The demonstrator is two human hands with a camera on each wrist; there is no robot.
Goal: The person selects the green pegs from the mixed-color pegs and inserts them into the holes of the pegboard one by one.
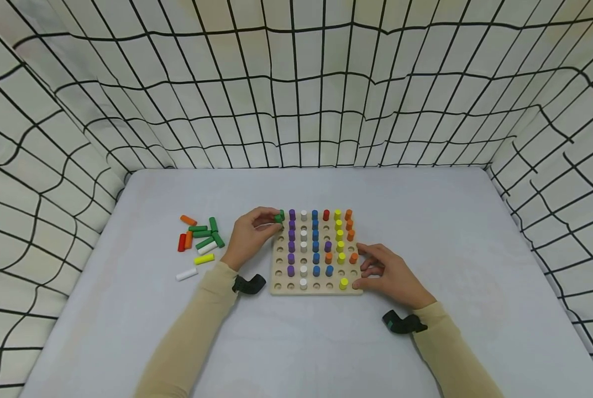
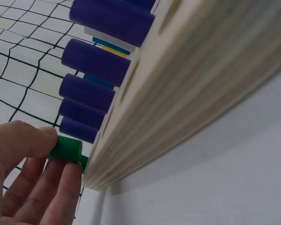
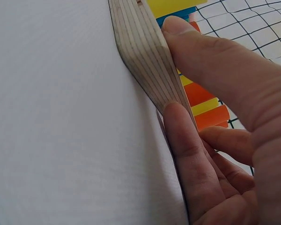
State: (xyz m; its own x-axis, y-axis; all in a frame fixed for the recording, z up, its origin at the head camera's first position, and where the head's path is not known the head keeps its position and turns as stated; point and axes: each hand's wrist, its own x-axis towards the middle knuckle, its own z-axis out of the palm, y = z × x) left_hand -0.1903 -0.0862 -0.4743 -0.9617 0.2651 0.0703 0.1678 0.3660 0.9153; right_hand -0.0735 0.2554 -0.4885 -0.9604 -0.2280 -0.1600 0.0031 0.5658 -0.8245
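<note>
Pegboard, lower centre: we see left hand, fingers pinching green peg; right hand, fingers gripping pegboard edge.

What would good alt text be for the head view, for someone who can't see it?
A person's left hand pinches a green peg near the far left corner of a wooden board set with coloured pegs; the right hand holds the board's right edge. Loose pegs lie left on the white table, with black net behind.
</note>
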